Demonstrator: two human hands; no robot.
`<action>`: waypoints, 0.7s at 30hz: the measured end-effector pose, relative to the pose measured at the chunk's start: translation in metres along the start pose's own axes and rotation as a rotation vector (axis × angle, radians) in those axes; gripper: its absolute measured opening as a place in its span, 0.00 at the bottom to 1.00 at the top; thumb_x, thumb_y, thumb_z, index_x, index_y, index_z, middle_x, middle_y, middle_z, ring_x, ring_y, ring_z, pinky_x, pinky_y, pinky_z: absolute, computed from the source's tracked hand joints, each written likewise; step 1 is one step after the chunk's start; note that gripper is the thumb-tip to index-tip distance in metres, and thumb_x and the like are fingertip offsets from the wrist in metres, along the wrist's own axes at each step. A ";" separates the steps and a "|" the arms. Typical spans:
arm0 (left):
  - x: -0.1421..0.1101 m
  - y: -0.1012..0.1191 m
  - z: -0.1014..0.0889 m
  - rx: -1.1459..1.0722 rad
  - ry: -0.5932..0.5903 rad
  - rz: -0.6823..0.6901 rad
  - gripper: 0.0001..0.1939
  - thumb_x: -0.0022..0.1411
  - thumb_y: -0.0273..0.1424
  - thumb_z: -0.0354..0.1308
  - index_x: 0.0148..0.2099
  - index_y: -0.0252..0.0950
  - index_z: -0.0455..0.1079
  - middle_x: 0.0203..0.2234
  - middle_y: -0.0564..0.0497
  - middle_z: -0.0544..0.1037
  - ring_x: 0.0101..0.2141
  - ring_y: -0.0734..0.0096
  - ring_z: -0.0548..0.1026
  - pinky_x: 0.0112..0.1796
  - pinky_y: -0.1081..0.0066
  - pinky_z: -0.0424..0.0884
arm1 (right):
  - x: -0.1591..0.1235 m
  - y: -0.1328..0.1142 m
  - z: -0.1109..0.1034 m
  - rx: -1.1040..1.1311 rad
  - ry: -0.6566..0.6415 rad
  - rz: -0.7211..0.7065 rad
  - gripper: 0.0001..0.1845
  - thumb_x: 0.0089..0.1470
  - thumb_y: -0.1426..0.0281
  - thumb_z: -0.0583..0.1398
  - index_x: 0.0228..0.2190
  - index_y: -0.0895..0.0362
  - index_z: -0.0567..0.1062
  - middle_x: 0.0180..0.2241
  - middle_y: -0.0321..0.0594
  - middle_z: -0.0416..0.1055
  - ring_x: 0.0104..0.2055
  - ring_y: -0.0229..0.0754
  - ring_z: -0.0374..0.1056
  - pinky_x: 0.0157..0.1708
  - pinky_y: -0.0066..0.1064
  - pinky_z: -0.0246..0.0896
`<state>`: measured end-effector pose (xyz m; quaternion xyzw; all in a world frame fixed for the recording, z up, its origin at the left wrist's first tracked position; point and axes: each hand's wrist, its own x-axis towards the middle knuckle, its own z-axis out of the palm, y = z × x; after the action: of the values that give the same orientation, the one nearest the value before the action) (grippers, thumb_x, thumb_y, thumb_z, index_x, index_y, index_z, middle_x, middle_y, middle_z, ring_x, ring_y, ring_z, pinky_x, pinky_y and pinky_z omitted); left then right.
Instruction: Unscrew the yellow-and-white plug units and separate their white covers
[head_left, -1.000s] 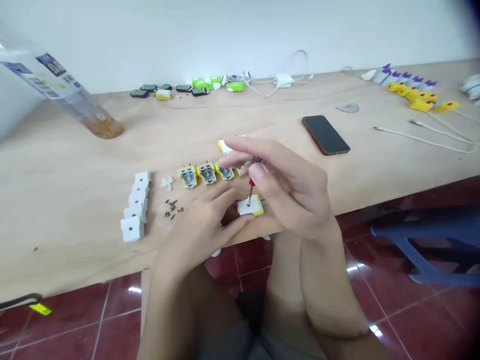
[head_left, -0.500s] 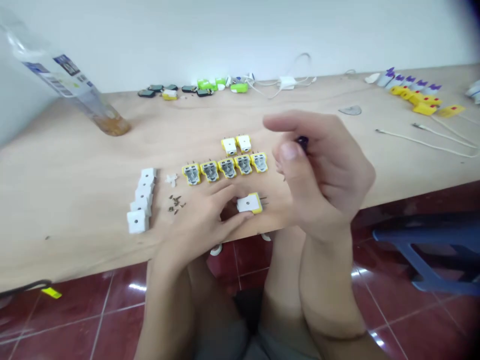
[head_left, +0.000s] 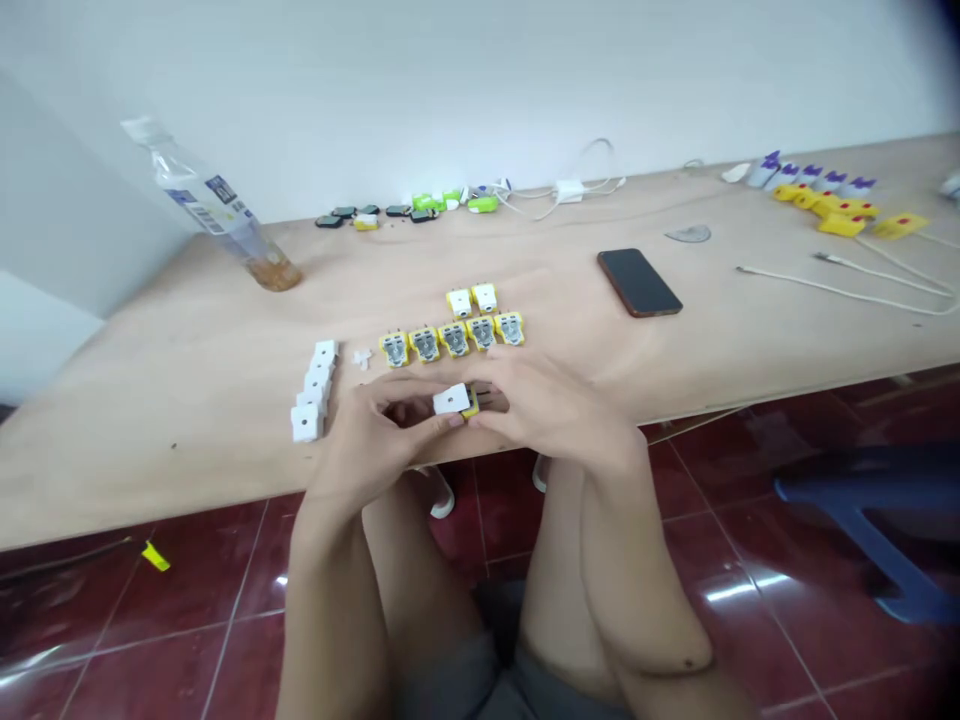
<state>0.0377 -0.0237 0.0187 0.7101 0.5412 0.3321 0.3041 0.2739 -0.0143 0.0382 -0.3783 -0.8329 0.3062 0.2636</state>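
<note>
A small white and yellow plug point(head_left: 454, 400) is held between both hands just above the front edge of the wooden table point(head_left: 187, 400). My left hand point(head_left: 375, 440) pinches its left side and my right hand point(head_left: 551, 410) closes on its right side, where the metal pins stick out. Behind it lies a row of several open yellow plug halves point(head_left: 451, 340), with two closed white and yellow plugs point(head_left: 472, 299) further back. A line of white plug covers point(head_left: 313, 391) lies to the left. No screwdriver is visible.
A black phone point(head_left: 638, 282) lies at the right of the plugs. A tilted plastic bottle point(head_left: 217, 218) stands at the back left. Small green and black parts point(head_left: 420, 205), white cables point(head_left: 847, 280) and yellow and purple pieces point(head_left: 832, 198) lie along the back and right. A blue stool point(head_left: 877, 520) stands on the red floor tiles.
My right hand lifted the screwdriver off the plug, swung right, then came back down without it in sight. Both hands now hold the plug, raised off the table.
</note>
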 end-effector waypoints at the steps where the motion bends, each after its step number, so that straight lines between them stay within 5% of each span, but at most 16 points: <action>1: -0.002 0.002 0.001 -0.040 0.016 -0.016 0.16 0.60 0.45 0.78 0.47 0.42 0.90 0.40 0.47 0.89 0.35 0.58 0.81 0.33 0.64 0.76 | 0.000 -0.001 0.000 -0.011 0.001 0.016 0.34 0.65 0.78 0.66 0.68 0.41 0.79 0.61 0.37 0.84 0.61 0.51 0.78 0.62 0.42 0.71; 6: -0.029 -0.003 -0.007 -0.185 0.181 -0.056 0.19 0.62 0.47 0.78 0.49 0.40 0.87 0.41 0.47 0.87 0.38 0.59 0.83 0.36 0.65 0.80 | -0.004 0.004 -0.001 -0.089 -0.004 0.137 0.22 0.65 0.76 0.66 0.58 0.51 0.84 0.56 0.43 0.84 0.55 0.50 0.78 0.52 0.39 0.69; 10: -0.070 -0.025 -0.027 -0.013 0.462 -0.172 0.22 0.63 0.48 0.76 0.54 0.43 0.84 0.35 0.51 0.82 0.32 0.64 0.79 0.31 0.66 0.79 | -0.007 0.011 -0.002 -0.119 -0.015 0.148 0.14 0.65 0.71 0.67 0.51 0.53 0.84 0.50 0.43 0.84 0.49 0.49 0.77 0.46 0.37 0.67; 14: -0.100 -0.036 -0.042 0.191 0.670 -0.327 0.25 0.64 0.49 0.75 0.57 0.41 0.84 0.35 0.50 0.83 0.35 0.59 0.80 0.38 0.60 0.82 | -0.007 0.013 -0.003 -0.150 -0.030 0.161 0.08 0.65 0.67 0.67 0.46 0.52 0.82 0.48 0.42 0.83 0.44 0.49 0.76 0.41 0.38 0.66; 21: -0.100 -0.050 -0.042 0.414 0.653 -0.354 0.22 0.67 0.51 0.72 0.52 0.41 0.82 0.38 0.47 0.83 0.42 0.49 0.81 0.45 0.50 0.79 | -0.008 0.015 -0.002 -0.199 -0.020 0.166 0.09 0.64 0.66 0.67 0.46 0.51 0.81 0.48 0.42 0.82 0.45 0.50 0.76 0.42 0.38 0.66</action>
<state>-0.0437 -0.1060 -0.0097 0.5100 0.7779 0.3665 0.0198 0.2870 -0.0122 0.0271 -0.4671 -0.8276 0.2465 0.1900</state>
